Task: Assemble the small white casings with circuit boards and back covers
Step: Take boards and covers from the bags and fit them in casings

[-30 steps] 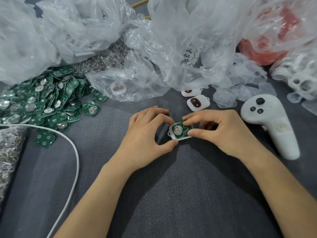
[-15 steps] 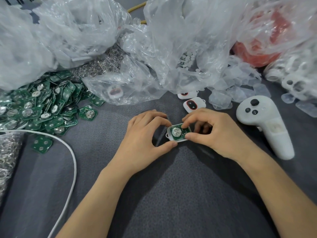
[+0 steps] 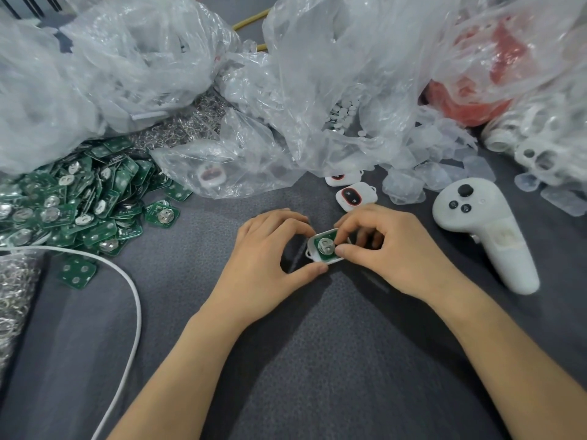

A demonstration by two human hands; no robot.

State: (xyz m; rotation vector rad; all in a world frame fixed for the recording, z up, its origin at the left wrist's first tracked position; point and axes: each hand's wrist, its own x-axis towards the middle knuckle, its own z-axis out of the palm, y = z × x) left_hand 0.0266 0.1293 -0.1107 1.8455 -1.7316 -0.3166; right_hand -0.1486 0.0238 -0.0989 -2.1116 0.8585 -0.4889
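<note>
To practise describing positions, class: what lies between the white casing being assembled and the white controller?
The right hand, pinching the casing; past its knuckles, bare grey cloth reaches the controller. The head view shows this.

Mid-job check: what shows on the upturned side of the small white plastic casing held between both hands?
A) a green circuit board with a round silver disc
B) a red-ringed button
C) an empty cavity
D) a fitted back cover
A: the small white plastic casing, pinched by the left hand and right hand, holds a green circuit board, silver disc up, uncovered.
</note>
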